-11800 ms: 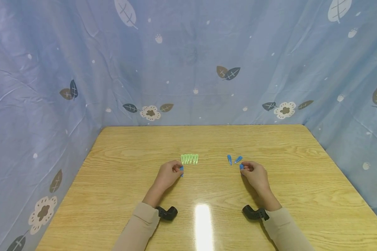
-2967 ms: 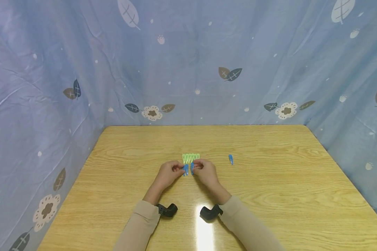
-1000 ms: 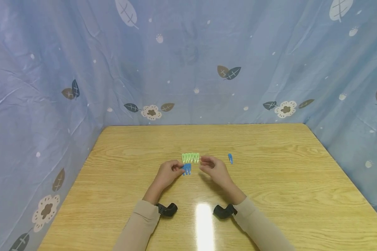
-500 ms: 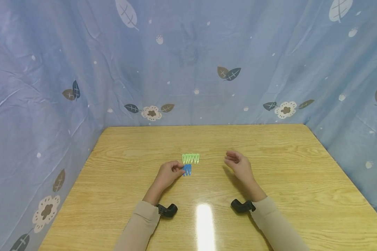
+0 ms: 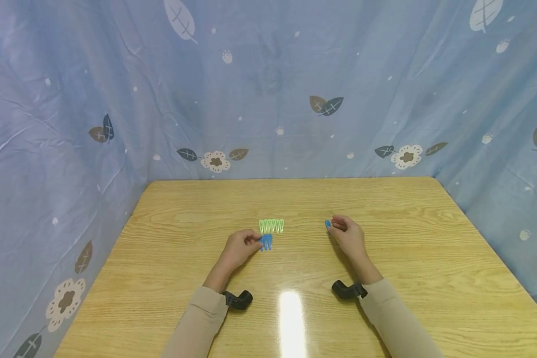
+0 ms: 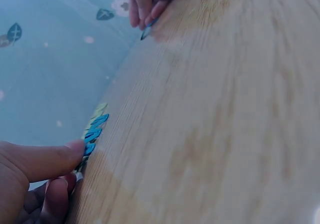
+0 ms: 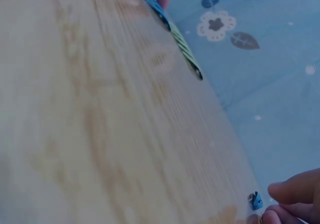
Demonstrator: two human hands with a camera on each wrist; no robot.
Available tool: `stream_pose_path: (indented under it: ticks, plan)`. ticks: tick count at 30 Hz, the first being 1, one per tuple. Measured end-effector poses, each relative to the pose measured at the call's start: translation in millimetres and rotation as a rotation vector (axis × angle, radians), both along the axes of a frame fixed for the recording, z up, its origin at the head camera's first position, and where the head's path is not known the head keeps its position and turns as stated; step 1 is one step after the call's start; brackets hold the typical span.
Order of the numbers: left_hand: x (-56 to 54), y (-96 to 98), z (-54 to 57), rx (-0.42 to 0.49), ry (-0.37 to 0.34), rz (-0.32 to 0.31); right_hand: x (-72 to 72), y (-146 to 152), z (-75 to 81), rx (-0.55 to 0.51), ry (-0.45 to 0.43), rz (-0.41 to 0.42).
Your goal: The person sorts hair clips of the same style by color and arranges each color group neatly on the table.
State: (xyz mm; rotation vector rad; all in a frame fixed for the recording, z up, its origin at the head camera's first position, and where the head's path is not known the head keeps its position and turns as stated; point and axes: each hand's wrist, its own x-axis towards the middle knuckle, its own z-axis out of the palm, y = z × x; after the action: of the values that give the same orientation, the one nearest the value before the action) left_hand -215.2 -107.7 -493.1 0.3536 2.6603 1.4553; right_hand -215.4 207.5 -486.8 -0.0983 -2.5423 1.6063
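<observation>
Several blue snap hair clips (image 5: 268, 241) lie side by side below a row of several light green hair clips (image 5: 271, 226). My left hand (image 5: 240, 249) pinches the leftmost blue clip at the row's end; in the left wrist view its thumb (image 6: 70, 153) presses against the blue clips. Farther right, my right hand (image 5: 350, 240) is beside a single blue hair clip (image 5: 327, 224), partly covered by the fingertips. In the right wrist view that clip (image 7: 256, 201) appears just beyond the parted thumb and fingers, with no clear grip on it.
A wooden table (image 5: 197, 209) carries everything, with a bright light reflection (image 5: 291, 323) near its front. Blue patterned curtain (image 5: 273, 74) hangs along the back and both sides. Each wrist wears a black camera mount (image 5: 238, 300).
Blue clips have gathered beneath the green row, leaving one on the right. My right hand released a clip there, then moved right to the lone clip. My left hand stays at the row.
</observation>
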Motion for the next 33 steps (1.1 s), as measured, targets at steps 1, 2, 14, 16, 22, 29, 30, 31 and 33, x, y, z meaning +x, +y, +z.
stream_pose_path:
  ticks: [1,2,14,16,22,29,30,31,33]
  plan:
    - [-0.2,-0.1,-0.1,-0.001,0.000,0.000,-0.7,-1,-0.2,0.016,0.012,-0.005]
    - [-0.4,-0.3,-0.2,-0.003,0.001,-0.001,-1.4,-2,-0.4,0.026,0.022,-0.012]
    - [1.0,-0.3,-0.5,0.007,0.000,-0.006,-12.3,-12,0.2,0.211,0.003,-0.083]
    - [1.4,0.2,-0.1,0.009,0.001,-0.005,-12.7,-12,0.5,0.219,-0.009,-0.081]
    - [1.6,0.9,0.2,0.015,0.006,-0.007,-8.8,-11,1.9,0.162,-0.001,-0.081]
    - [0.7,0.6,-0.9,0.015,0.010,-0.008,-7.9,-11,-0.5,-0.084,-0.032,-0.098]
    - [0.4,0.6,-1.2,0.015,0.011,-0.009,-8.3,-11,-1.2,-0.123,-0.033,-0.101]
    - [0.2,0.5,-1.4,0.015,0.013,-0.010,-8.7,-11,-1.9,-0.156,-0.034,-0.101]
    - [0.0,0.6,-1.2,0.015,0.015,-0.011,-8.7,-11,-2.2,-0.205,-0.033,-0.093]
